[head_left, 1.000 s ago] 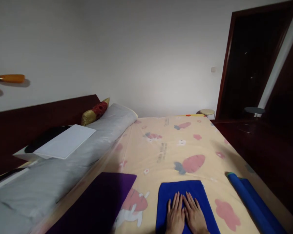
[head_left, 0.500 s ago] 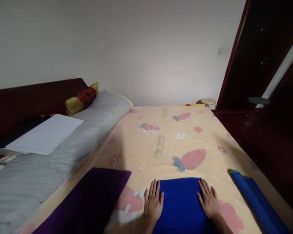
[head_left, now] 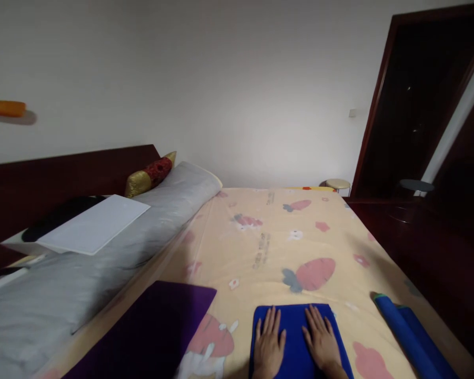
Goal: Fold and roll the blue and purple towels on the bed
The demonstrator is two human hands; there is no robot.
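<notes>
A folded blue towel (head_left: 294, 321) lies on the yellow carrot-print bedsheet (head_left: 276, 242) at the bottom middle. My left hand (head_left: 268, 347) rests flat on its left half, fingers stretched out. My right hand (head_left: 321, 341) lies flat on its right half, fingers also spread. Both hands press the cloth and hold nothing.
A purple cloth (head_left: 158, 329) lies to the left of the towel. A rolled blue mat (head_left: 413, 337) sits at the bed's right edge. A grey bolster (head_left: 114, 258) with a white board (head_left: 92, 229) and a red-gold cushion (head_left: 150, 173) lines the headboard. A dark doorway (head_left: 418, 105) and a stool (head_left: 337, 184) stand beyond.
My hands moved from the towel's outer edges back onto its top, closer together. The view tilted, so the towel sits lower in the picture.
</notes>
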